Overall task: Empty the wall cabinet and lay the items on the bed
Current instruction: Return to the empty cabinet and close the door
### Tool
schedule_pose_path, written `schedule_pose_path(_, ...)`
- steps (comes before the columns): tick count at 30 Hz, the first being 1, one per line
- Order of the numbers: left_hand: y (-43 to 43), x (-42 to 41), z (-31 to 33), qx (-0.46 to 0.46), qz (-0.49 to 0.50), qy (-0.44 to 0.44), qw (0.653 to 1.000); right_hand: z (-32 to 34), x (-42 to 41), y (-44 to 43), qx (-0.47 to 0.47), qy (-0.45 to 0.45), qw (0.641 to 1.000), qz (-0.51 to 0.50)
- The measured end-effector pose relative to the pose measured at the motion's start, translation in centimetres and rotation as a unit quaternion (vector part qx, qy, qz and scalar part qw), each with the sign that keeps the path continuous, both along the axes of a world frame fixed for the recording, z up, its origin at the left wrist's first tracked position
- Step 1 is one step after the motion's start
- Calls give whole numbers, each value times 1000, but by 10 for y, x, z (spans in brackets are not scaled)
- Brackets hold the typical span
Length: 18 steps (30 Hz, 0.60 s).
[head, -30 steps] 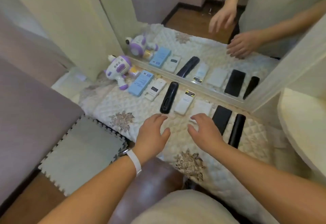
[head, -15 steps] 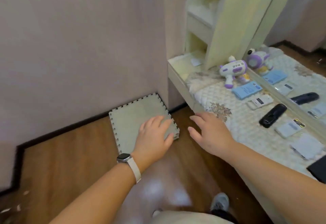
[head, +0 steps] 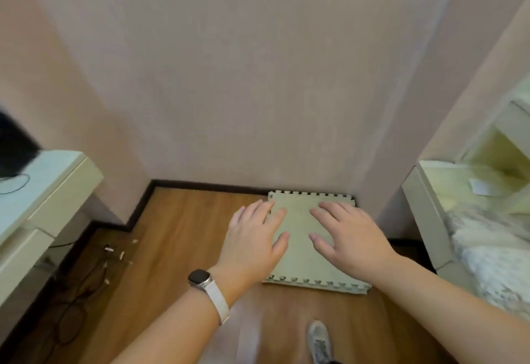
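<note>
My left hand (head: 253, 241), with a white-strapped watch on the wrist, and my right hand (head: 348, 236) are held out in front of me, fingers apart and holding nothing. Both hover above the wooden floor and a pale green foam mat (head: 304, 252). The quilted cover (head: 487, 246) where items were laid shows only at the right edge. No laid-out item is in view. A cream shelf unit (head: 493, 145) rises at the far right. The wall cabinet is out of sight.
A plain pinkish wall (head: 258, 77) fills the view ahead, forming a corner. A cream desk with a drawer (head: 37, 200) stands at the left, with black cables (head: 80, 300) on the floor beside it. My grey shoe (head: 319, 340) shows below.
My view has swung left, away from the quilted cover and its row of remotes, phones and toy. The wall corner and the left desk have come into view. Both hands stay open.
</note>
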State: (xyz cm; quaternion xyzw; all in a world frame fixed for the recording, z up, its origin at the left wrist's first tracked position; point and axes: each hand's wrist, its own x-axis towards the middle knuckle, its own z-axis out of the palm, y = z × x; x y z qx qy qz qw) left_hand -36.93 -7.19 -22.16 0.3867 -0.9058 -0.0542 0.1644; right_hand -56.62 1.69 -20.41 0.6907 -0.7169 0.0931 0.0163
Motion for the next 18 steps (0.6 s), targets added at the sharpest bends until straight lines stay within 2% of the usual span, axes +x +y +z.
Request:
schedule_pose_path(10,-105,23,35,-19,164,-31,986,22,-1,-179,-44,-10,984,170)
schedule_pose_path(18,-162,33,74,-66,309,-48,948,51,13,-298,-87,-39,953,287)
